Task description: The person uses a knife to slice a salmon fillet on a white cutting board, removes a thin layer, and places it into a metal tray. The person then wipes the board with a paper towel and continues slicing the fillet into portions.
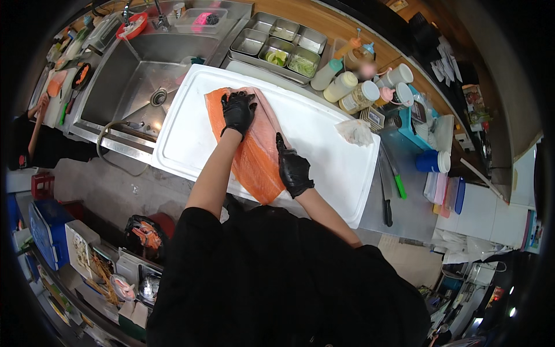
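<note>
A large salmon fillet [256, 160] lies flesh side up on a white cutting board [334, 173], with its paler belly part along the right side. In a black glove, my left hand [238, 110] rests on the upper part of the fillet, its fingers bent against the flesh. My right hand [295, 167], also in a black glove, is at the fillet's lower right edge, one finger pointing up along that edge. Whether it holds anything thin is hidden by the hand. A crumpled whitish cloth or paper [355, 132] lies at the board's right corner.
A steel sink [147, 86] adjoins the board at left. Steel containers [279, 50] and squeeze bottles [327, 74] stand behind it. Two knives, one black-handled [387, 212] and one green-handled [399, 186], lie at right. A co-worker's hand [43, 102] is at far left near salmon.
</note>
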A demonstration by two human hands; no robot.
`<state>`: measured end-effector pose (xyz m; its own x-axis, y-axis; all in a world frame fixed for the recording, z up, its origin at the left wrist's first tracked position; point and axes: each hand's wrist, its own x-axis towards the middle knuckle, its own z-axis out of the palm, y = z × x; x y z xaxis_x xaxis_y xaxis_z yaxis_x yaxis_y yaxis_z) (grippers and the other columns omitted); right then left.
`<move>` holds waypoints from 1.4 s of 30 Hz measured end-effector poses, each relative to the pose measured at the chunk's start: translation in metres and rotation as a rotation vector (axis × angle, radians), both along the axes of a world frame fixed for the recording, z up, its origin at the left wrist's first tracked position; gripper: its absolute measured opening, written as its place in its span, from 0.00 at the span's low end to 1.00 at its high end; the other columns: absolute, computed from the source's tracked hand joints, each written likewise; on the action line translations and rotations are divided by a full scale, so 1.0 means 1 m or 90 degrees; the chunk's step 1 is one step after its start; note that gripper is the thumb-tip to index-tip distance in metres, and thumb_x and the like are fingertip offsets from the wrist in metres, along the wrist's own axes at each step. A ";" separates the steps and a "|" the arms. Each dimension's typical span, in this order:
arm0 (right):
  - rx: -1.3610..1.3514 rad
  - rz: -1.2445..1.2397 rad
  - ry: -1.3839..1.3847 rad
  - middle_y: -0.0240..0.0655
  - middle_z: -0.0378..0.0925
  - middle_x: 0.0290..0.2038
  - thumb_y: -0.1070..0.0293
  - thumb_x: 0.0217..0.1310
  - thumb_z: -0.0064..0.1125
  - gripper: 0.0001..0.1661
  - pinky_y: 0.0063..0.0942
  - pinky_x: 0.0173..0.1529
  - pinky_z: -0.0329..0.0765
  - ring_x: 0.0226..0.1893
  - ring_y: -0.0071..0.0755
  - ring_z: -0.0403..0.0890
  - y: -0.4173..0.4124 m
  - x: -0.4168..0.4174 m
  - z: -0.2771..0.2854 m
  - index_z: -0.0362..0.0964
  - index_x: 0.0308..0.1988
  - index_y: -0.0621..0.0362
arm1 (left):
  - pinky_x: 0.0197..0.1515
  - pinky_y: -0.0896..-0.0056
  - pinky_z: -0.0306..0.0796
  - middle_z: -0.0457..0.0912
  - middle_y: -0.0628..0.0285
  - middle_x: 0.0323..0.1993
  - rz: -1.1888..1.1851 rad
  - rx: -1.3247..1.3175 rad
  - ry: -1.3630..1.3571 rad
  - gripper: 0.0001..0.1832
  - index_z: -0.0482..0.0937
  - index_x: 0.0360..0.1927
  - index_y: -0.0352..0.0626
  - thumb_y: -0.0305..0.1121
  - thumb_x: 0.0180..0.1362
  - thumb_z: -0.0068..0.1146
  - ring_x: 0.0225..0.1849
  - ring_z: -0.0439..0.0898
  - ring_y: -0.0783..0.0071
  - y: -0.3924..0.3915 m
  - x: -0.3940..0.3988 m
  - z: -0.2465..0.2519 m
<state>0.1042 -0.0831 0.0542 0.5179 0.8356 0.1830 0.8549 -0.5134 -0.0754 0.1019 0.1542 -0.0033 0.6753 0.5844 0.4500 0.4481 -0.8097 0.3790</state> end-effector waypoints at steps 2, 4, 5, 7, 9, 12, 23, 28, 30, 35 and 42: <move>-0.046 -0.025 -0.001 0.35 0.66 0.16 0.75 0.53 0.45 0.41 0.30 0.14 0.68 0.10 0.31 0.70 -0.013 -0.010 0.008 0.49 0.68 0.52 | 0.61 0.42 0.54 0.79 0.62 0.45 -0.005 -0.030 0.072 0.15 0.82 0.43 0.54 0.43 0.52 0.57 0.50 0.75 0.61 -0.005 -0.001 0.006; -0.033 -0.016 -0.017 0.35 0.66 0.16 0.75 0.54 0.45 0.40 0.30 0.13 0.67 0.10 0.30 0.68 -0.018 -0.011 0.008 0.49 0.68 0.53 | 0.61 0.40 0.53 0.79 0.61 0.45 0.000 -0.020 0.071 0.17 0.81 0.43 0.54 0.46 0.51 0.58 0.50 0.75 0.61 -0.001 -0.001 -0.001; -0.005 -0.005 -0.027 0.35 0.66 0.16 0.75 0.54 0.45 0.40 0.30 0.13 0.67 0.10 0.30 0.68 -0.016 -0.010 0.005 0.49 0.68 0.53 | 0.61 0.40 0.53 0.79 0.61 0.44 0.003 -0.005 0.056 0.17 0.82 0.43 0.54 0.46 0.51 0.58 0.50 0.74 0.61 0.002 0.001 -0.004; 0.045 0.011 -0.037 0.35 0.66 0.16 0.74 0.54 0.45 0.40 0.31 0.13 0.67 0.09 0.30 0.68 -0.014 -0.009 0.001 0.49 0.68 0.52 | 0.61 0.40 0.53 0.79 0.62 0.44 0.004 0.021 0.035 0.18 0.82 0.43 0.54 0.48 0.50 0.58 0.50 0.74 0.61 0.000 0.001 -0.007; -0.037 -0.011 -0.025 0.37 0.68 0.17 0.73 0.55 0.45 0.39 0.32 0.14 0.68 0.11 0.31 0.70 -0.019 -0.006 0.003 0.50 0.68 0.51 | 0.62 0.39 0.52 0.79 0.61 0.45 -0.001 -0.038 0.083 0.19 0.81 0.43 0.54 0.48 0.50 0.59 0.51 0.74 0.61 0.000 0.005 -0.003; -0.090 -0.025 0.024 0.40 0.70 0.19 0.72 0.57 0.44 0.38 0.32 0.16 0.70 0.13 0.35 0.73 -0.032 -0.012 0.013 0.48 0.68 0.52 | 0.61 0.41 0.54 0.79 0.61 0.45 -0.006 0.009 0.078 0.21 0.81 0.44 0.51 0.50 0.49 0.60 0.50 0.74 0.61 -0.002 0.004 0.001; -0.118 -0.042 0.172 0.48 0.74 0.28 0.77 0.52 0.43 0.44 0.41 0.22 0.73 0.20 0.45 0.78 -0.064 -0.024 0.021 0.44 0.69 0.50 | 0.62 0.42 0.50 0.77 0.61 0.44 -0.091 0.034 0.197 0.29 0.78 0.45 0.50 0.56 0.43 0.64 0.50 0.73 0.62 -0.002 0.014 0.033; -0.189 -0.071 0.242 0.47 0.75 0.34 0.76 0.54 0.42 0.43 0.41 0.25 0.74 0.27 0.46 0.79 -0.090 -0.032 0.040 0.43 0.69 0.49 | 0.63 0.45 0.50 0.75 0.60 0.42 -0.164 0.037 0.198 0.30 0.79 0.44 0.50 0.55 0.38 0.67 0.50 0.72 0.61 -0.006 0.020 0.040; -0.177 -0.062 0.243 0.47 0.75 0.35 0.75 0.55 0.42 0.42 0.42 0.26 0.75 0.28 0.47 0.79 -0.095 -0.030 0.039 0.43 0.69 0.49 | 0.63 0.46 0.49 0.75 0.60 0.42 -0.213 0.068 0.187 0.30 0.80 0.43 0.50 0.54 0.37 0.68 0.50 0.71 0.61 -0.009 0.021 0.040; -0.176 -0.053 0.250 0.44 0.74 0.33 0.74 0.56 0.42 0.42 0.42 0.26 0.75 0.28 0.46 0.78 -0.112 -0.030 0.040 0.41 0.69 0.50 | 0.64 0.46 0.48 0.75 0.60 0.43 -0.287 0.096 0.142 0.31 0.80 0.43 0.49 0.52 0.34 0.70 0.51 0.70 0.61 -0.015 0.019 0.028; -0.103 -0.036 0.178 0.41 0.71 0.23 0.69 0.56 0.44 0.42 0.40 0.17 0.71 0.19 0.41 0.75 -0.151 -0.038 0.008 0.41 0.69 0.49 | 0.64 0.48 0.50 0.75 0.65 0.41 -0.384 0.098 0.193 0.29 0.80 0.42 0.54 0.49 0.31 0.71 0.50 0.71 0.65 -0.028 0.023 0.040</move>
<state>0.0661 -0.2338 0.0623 0.5753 0.8112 -0.1054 0.7825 -0.5833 -0.2178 0.1245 0.1259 0.0365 0.9714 0.0117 0.2373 -0.0293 -0.9853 0.1682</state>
